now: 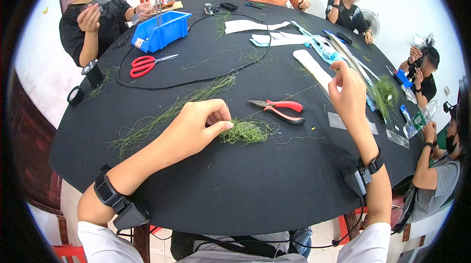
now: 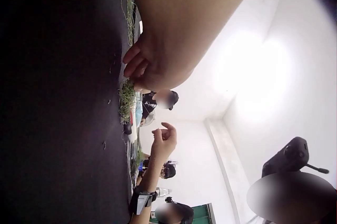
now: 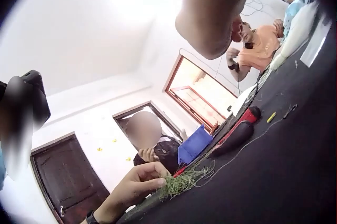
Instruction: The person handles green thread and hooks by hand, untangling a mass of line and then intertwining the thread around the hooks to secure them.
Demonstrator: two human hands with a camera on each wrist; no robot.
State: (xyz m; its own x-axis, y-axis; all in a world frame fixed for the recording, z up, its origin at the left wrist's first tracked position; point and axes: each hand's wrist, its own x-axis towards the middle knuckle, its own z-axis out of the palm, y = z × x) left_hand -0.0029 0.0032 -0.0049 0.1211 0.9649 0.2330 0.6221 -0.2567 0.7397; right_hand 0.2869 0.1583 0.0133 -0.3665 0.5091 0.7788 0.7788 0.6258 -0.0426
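A tangled clump of green thread (image 1: 248,131) lies on the black table in front of me. My left hand (image 1: 203,118) pinches its left edge between thumb and fingers, as the right wrist view also shows. My right hand (image 1: 347,88) is raised to the right with fingers curled and thumb and fingertip together. A thin strand (image 1: 294,96) runs taut from the clump up toward the right hand, which pinches its end. Between the hands lie red-and-black pliers (image 1: 282,108), jaws toward the left. Loose green threads (image 1: 171,115) spread behind the left forearm.
Red-handled scissors (image 1: 143,65), a blue bin (image 1: 162,29) and a black cable (image 1: 162,87) lie farther back. Black tape rolls (image 1: 75,96) stand at left. White strips (image 1: 311,69), clear plastic pieces (image 1: 336,120) and a bottle (image 1: 416,124) are at right. Several people sit around the table.
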